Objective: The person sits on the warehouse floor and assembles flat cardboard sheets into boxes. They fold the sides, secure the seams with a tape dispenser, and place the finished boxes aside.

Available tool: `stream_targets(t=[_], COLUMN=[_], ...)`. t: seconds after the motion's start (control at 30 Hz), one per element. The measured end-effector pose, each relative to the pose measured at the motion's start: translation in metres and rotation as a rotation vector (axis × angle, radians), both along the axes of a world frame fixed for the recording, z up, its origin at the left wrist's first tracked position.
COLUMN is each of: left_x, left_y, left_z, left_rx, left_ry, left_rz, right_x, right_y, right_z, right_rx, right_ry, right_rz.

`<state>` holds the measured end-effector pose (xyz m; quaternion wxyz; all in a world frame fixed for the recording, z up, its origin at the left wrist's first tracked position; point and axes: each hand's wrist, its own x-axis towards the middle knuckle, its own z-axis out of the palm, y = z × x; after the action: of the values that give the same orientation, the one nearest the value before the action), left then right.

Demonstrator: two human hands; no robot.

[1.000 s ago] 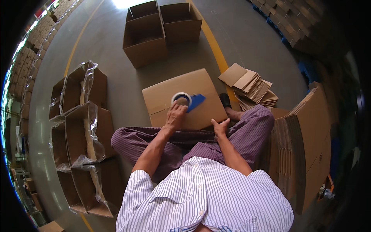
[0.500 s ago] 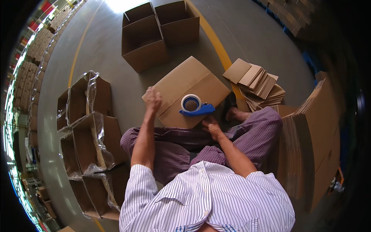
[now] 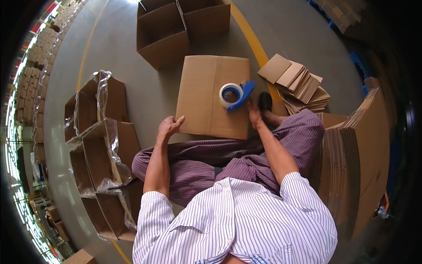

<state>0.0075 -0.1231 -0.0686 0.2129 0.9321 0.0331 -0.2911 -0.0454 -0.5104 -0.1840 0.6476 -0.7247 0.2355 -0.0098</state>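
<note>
Two hands on one box. R hand (image 3: 254,113) sits at the near right edge of the closed cardboard box (image 3: 214,94), right by the blue tape dispenser (image 3: 235,94), which lies on the box top w/ its white roll; grip state can't tell, as the fingers are hidden at the dispenser's base, maybe touching it, maybe just beside. L hand (image 3: 169,126) is loose, fingers curled lightly vs. the near left corner of the box, nothing clenched. Box lies on the floor just beyond the knees, centre seam running near-to-far.

Risks, as I judge them:
- L hand only brushes the corner, so the box could slide or twist on the smooth floor if tape is pulled w/ force.
- Flaps look unpressed at the seam; tape could wrinkle or miss the seam.
- Dispenser has a cutting edge; R fingers close to it could get nicked.
- Stack of flat cardboard pieces (image 3: 296,83) on the right and open boxes (image 3: 176,26) far side sit near; a shoved box could knock them.
- Plastic-lined cartons (image 3: 103,141) at left are well apart, low risk.
</note>
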Motion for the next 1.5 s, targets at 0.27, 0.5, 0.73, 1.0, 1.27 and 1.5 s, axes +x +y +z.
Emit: stream_targets(t=[0.27,0.5,0.73,1.0,1.27,1.5], left_x=[-0.048,-0.061,-0.064,-0.059,-0.016,-0.004], left_y=[0.010,-0.011,-0.011,-0.017,-0.025,-0.024], left_z=[-0.105,-0.159,-0.154,-0.144,-0.118,-0.109], left_rx=[-0.831,-1.337,-1.097,-0.545,-0.558,-0.261], left_ry=[-0.049,0.122,0.025,-0.221,-0.247,-0.622], left_rz=[0.753,1.028,1.061,0.924,0.837,0.643], right_x=[-0.011,-0.022,-0.021,-0.013,-0.009,-0.047], right_y=[-0.012,-0.027,-0.006,-0.015,-0.025,0.009], right_z=[0.018,-0.015,0.034,0.010,-0.034,-0.002], right_rx=[0.582,0.377,0.106,-0.014,-0.028,0.115], right_ry=[0.069,0.311,0.385,0.365,0.184,0.234], right_rz=[0.064,-0.027,-0.064,-0.014,-0.087,-0.524])
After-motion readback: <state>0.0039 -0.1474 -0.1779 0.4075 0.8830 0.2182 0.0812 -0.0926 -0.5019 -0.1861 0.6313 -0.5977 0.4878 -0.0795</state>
